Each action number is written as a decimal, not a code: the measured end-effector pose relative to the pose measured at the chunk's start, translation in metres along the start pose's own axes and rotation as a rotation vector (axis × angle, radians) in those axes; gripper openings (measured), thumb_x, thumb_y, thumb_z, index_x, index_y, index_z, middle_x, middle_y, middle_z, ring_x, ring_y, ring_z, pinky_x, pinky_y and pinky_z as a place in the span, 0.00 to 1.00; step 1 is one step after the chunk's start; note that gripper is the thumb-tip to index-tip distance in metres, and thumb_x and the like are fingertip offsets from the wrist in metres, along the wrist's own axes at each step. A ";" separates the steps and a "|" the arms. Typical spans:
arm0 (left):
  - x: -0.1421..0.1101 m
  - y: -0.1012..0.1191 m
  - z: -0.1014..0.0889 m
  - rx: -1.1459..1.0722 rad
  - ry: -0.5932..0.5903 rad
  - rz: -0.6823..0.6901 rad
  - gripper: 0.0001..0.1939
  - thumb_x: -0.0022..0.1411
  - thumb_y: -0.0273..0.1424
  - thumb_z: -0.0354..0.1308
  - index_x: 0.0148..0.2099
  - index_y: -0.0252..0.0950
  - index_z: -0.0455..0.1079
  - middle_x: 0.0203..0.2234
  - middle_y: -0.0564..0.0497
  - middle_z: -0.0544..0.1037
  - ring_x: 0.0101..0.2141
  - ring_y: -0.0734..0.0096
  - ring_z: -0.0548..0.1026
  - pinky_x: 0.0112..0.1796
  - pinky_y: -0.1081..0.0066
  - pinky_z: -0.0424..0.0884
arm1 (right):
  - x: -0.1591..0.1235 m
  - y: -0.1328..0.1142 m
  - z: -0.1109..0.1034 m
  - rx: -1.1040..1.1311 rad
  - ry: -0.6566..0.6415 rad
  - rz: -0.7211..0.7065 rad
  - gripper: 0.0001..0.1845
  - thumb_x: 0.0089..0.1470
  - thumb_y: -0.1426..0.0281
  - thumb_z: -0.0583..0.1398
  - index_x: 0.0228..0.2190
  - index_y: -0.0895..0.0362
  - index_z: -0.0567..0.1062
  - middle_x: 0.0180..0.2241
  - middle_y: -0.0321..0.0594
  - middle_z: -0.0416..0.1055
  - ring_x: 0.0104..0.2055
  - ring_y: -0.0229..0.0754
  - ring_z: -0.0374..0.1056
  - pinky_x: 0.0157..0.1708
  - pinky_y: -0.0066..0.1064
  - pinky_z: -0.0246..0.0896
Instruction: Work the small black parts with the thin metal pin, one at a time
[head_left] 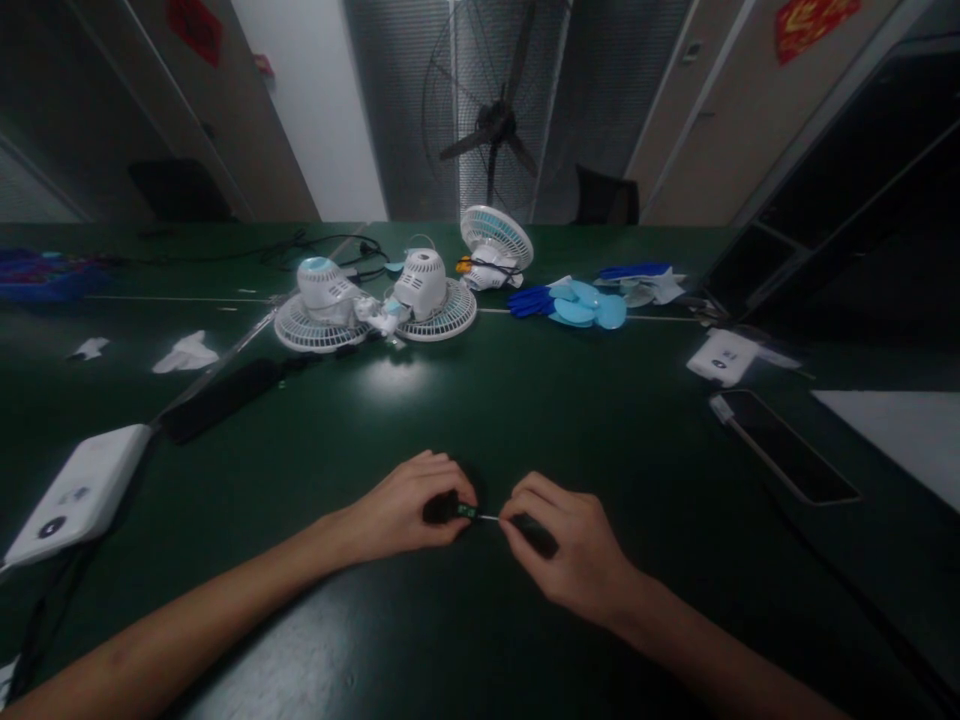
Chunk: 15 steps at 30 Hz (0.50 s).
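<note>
Low at the near edge of the tabletop (525, 400), a small dark part (448, 508) with a greenish end meets the thin shaft of a dark-handled screwdriver (534, 533); the joint looks mid-work, not finished, though detail is too dim to judge. Left hand (409, 510) pinches the part, right hand (574, 555) grips the handle, both closed. Farther back lie three small white fans (420, 290), loose blue blades (585, 305), a phone (784, 445).

we count three small white fans (420, 296), two white boxes (82, 490), one phone (787, 455), one standing fan (491, 120), two hands (409, 510).
</note>
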<state>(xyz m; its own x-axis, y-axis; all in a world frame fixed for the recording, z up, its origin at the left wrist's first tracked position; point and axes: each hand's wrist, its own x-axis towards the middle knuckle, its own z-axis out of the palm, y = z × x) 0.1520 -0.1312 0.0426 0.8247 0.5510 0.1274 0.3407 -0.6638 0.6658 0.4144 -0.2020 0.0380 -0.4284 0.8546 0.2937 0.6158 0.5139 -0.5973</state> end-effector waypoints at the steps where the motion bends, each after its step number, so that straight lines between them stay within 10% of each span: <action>1: 0.000 0.000 0.000 0.000 -0.002 0.002 0.07 0.67 0.28 0.63 0.47 0.40 0.73 0.41 0.51 0.80 0.43 0.63 0.76 0.49 0.64 0.64 | 0.000 0.001 0.001 0.000 -0.005 -0.003 0.06 0.66 0.72 0.59 0.38 0.54 0.77 0.38 0.39 0.74 0.33 0.38 0.72 0.32 0.28 0.64; 15: 0.001 -0.003 -0.001 -0.052 0.011 0.028 0.07 0.68 0.29 0.64 0.48 0.38 0.74 0.40 0.50 0.79 0.42 0.64 0.75 0.47 0.65 0.67 | -0.001 0.002 0.003 0.117 0.006 -0.005 0.05 0.68 0.72 0.60 0.41 0.55 0.78 0.40 0.40 0.74 0.38 0.40 0.73 0.37 0.31 0.68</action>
<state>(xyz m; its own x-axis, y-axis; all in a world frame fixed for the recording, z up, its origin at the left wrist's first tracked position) 0.1512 -0.1281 0.0416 0.8284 0.5386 0.1540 0.2940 -0.6520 0.6990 0.4139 -0.2017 0.0339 -0.4268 0.8527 0.3013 0.5323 0.5062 -0.6785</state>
